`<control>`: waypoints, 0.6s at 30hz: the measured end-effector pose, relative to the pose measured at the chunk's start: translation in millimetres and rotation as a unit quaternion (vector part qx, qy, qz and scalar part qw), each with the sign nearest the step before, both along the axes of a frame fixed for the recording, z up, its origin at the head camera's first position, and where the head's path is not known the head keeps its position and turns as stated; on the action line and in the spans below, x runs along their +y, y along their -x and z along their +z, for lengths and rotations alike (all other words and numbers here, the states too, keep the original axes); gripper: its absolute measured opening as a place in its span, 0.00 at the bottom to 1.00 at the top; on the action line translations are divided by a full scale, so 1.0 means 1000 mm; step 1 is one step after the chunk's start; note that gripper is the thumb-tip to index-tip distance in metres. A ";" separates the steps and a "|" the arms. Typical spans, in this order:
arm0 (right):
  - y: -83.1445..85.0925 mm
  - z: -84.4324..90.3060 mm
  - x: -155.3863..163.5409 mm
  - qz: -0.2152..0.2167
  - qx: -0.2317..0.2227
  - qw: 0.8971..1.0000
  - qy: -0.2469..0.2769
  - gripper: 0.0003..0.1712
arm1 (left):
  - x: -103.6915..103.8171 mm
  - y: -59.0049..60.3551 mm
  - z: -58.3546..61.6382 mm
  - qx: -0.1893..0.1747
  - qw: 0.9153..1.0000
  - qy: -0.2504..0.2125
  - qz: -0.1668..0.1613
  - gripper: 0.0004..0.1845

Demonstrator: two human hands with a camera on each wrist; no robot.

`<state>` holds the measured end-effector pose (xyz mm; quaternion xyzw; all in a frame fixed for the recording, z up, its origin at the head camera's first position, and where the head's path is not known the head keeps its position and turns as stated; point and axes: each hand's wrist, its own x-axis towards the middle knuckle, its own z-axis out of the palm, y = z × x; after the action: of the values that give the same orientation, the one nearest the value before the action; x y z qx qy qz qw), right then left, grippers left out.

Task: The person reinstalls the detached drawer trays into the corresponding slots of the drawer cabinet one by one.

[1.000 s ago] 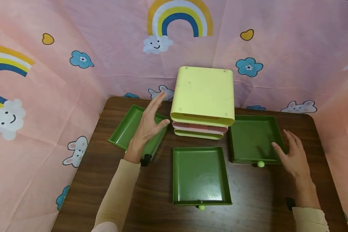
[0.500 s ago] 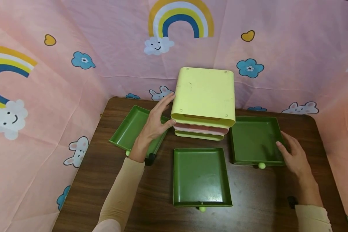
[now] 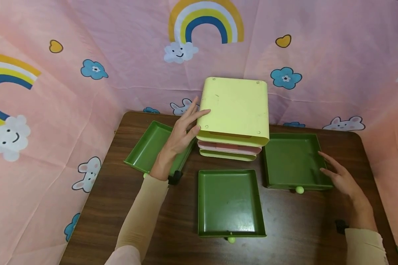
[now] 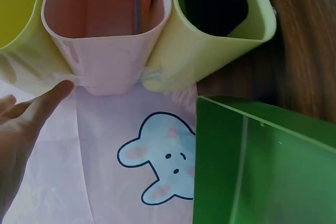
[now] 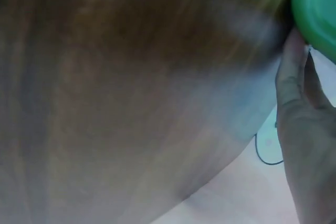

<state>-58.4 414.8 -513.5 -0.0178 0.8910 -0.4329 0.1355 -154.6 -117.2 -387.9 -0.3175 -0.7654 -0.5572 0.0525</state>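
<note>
A stacked drawer frame stands at the back, with a yellow top tier (image 3: 235, 106), a pink tier (image 3: 230, 147) in the middle and a lower yellow tier (image 3: 227, 155). My left hand (image 3: 180, 135) is at its left side, its fingers spread and its fingertips at the upper left edge. In the left wrist view, one fingertip reaches the seam beside the pink tier (image 4: 102, 59). My right hand (image 3: 345, 180) is beside the green drawer (image 3: 292, 162) on the right, fingers extended along its right rim. The right wrist view shows a fingertip right at the green rim (image 5: 310, 27).
Another green drawer (image 3: 230, 202) lies in front of the frame, its round knob (image 3: 231, 240) toward me. A third green drawer (image 3: 150, 143) sits angled at the left, partly behind my left arm. Pink printed cloth (image 3: 136, 55) hangs around the wooden table (image 3: 99, 221).
My left hand has moved right to the frame's upper left edge and its fingers have spread. My right hand has shifted slightly right and down along the right drawer's rim.
</note>
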 end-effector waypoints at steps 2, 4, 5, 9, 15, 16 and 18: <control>-0.001 -0.003 0.002 -0.003 -0.003 1.000 -0.001 0.35 | 0.000 0.002 0.001 -0.015 1.000 0.003 -0.006 0.44; -0.001 -0.004 0.003 -0.006 -0.007 1.000 0.002 0.36 | 0.001 0.004 0.000 -0.018 1.000 0.001 -0.007 0.43; 0.000 -0.004 0.003 -0.007 -0.009 1.000 0.005 0.36 | 0.001 0.004 0.000 -0.015 1.000 0.001 -0.007 0.44; 0.001 -0.002 0.004 0.001 -0.010 1.000 0.011 0.37 | 0.003 0.007 -0.002 -0.002 1.000 -0.007 -0.011 0.44; 0.000 0.001 0.009 0.005 -0.027 1.000 0.012 0.37 | 0.003 0.019 -0.024 0.005 1.000 -0.024 -0.016 0.43; 0.000 0.001 0.010 0.004 -0.032 0.999 0.015 0.37 | 0.003 0.020 -0.027 0.002 1.000 -0.025 -0.014 0.42; -0.002 0.002 0.011 0.000 -0.043 0.999 0.011 0.37 | 0.003 0.023 -0.033 -0.007 1.000 -0.026 -0.011 0.41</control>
<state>-56.5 425.5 -511.8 -0.0009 0.8797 -0.4428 0.1735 -177.5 -114.7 -420.5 -0.3205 -0.7478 -0.5794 0.0492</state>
